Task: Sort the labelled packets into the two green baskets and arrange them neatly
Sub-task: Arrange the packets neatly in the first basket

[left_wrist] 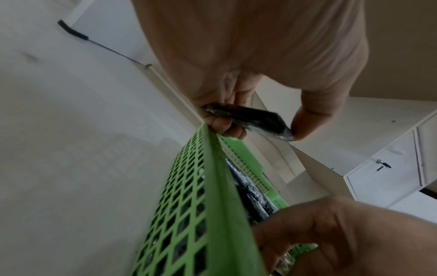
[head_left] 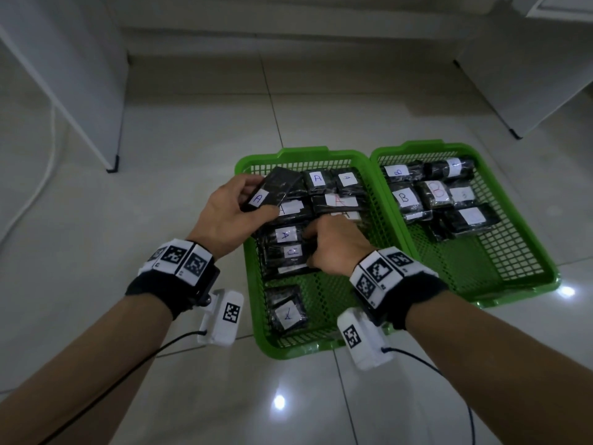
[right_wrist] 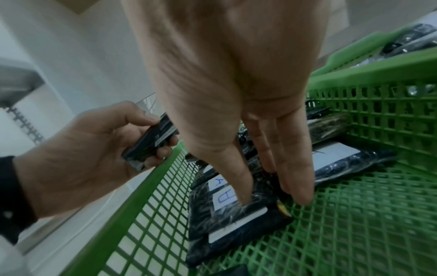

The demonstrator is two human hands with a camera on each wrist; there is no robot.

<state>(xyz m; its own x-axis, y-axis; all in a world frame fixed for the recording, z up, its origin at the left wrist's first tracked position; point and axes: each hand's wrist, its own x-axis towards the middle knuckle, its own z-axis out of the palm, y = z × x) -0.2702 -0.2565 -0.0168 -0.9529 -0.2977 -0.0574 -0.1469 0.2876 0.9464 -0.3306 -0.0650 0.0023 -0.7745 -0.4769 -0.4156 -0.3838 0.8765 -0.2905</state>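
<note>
Sorting near done | left basket A's, right basket B's | left hand pinches A packet | right hand fingers straight, I'm squaring stack.

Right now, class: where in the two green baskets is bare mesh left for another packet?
Left basket: bare mesh right of the lone near packet, below the right hand. Right basket: its near half, below the B packets. Both far halves are crowded.

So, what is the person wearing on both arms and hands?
Both hands, left hand and right hand, are bare. Each wrist has a black band with white square-code tags and a white camera box with a thin dark cable.
</note>
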